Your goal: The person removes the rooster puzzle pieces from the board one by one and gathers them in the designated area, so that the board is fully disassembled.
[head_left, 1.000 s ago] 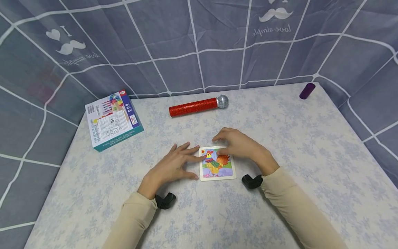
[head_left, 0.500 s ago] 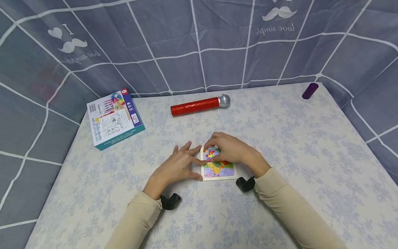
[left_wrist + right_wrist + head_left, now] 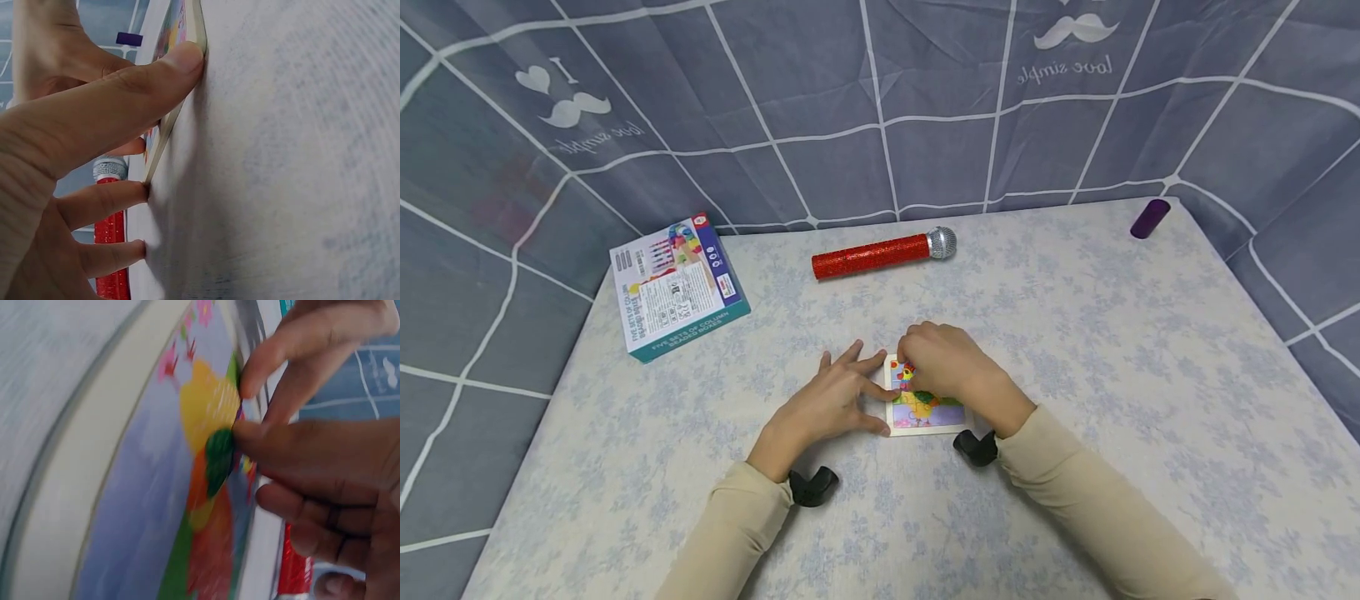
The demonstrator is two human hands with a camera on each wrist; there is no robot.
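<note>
A wooden jigsaw puzzle (image 3: 950, 414) with a chicken picture and a cream frame lies on the table. My left hand (image 3: 831, 402) spreads its fingers at its left side; the thumb (image 3: 144, 94) touches the frame's near left corner and the index finger reaches onto the picture. Over the upper part of the puzzle is my right hand (image 3: 951, 362), fingers bent, covering the chicken's body and tail in the head view. In the right wrist view its thumb (image 3: 294, 447) touches the picture by the green wing (image 3: 219, 456); I cannot tell whether a piece is pinched there.
Behind the puzzle lies a red glittery toy microphone (image 3: 872, 255) with a silver head. A boxed bead toy (image 3: 677, 287) sits at the back left, and a purple cylinder (image 3: 1150, 218) lies at the far right corner. A grey checked curtain (image 3: 820, 92) hangs behind the table.
My right hand has moved left across the puzzle, from the tail toward the chicken's head, and its fingers have bent more. The left hand has shifted slightly right against the frame.
</note>
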